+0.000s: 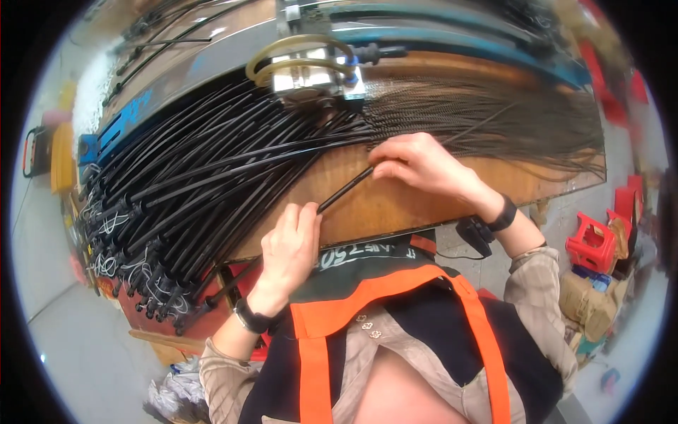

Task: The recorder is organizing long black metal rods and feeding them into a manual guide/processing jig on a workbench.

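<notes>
A slim black tube (344, 191) runs slantwise between my two hands above the near part of the wooden bench. My left hand (291, 240) is closed round its lower part, and the tube comes out again beyond my wrist toward the lower left. At the upper end, the fingers of my right hand (424, 164) pinch the tube. A thin strand slants up and right beside that hand; whether it joins the tube is hidden. A large heap of similar black tubes (212, 159) lies to the left. Many thin brownish wire cables (487, 116) spread to the right.
A metal pneumatic device (311, 78) with yellowish hoses stands over the heap's far end. Behind it runs a blue rail (459, 39). The wooden bench top (395, 205) ends close to my apron (367, 265). A red stool (592, 240) and boxes are on the floor at right.
</notes>
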Demonstrator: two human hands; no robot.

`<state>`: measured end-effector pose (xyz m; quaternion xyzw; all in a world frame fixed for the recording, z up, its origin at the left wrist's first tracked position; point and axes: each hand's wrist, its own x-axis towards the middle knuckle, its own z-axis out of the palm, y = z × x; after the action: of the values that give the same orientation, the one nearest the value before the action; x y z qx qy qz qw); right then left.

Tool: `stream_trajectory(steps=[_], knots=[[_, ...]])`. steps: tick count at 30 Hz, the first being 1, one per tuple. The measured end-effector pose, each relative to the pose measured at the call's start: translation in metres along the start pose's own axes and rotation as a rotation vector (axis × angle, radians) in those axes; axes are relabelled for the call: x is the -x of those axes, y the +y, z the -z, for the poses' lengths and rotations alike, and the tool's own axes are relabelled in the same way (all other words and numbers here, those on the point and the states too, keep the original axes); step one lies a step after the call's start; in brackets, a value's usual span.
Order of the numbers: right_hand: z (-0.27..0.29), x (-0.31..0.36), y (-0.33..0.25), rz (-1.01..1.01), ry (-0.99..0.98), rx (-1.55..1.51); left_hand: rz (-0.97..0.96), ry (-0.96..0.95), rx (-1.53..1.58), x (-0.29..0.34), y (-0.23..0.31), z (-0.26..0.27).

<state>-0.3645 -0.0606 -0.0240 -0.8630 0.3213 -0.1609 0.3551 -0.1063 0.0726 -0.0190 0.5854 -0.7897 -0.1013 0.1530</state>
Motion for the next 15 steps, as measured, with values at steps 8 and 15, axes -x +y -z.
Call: stream_trajectory(steps=[8,15], knots=[[-0.009,0.025,0.002,0.103,0.077,-0.220,-0.091,-0.100,0.083,-0.012,0.025,0.016],[-0.005,0.032,-0.002,0.332,0.075,0.303,-0.291,-0.317,-0.164,-0.054,0.025,0.061]])
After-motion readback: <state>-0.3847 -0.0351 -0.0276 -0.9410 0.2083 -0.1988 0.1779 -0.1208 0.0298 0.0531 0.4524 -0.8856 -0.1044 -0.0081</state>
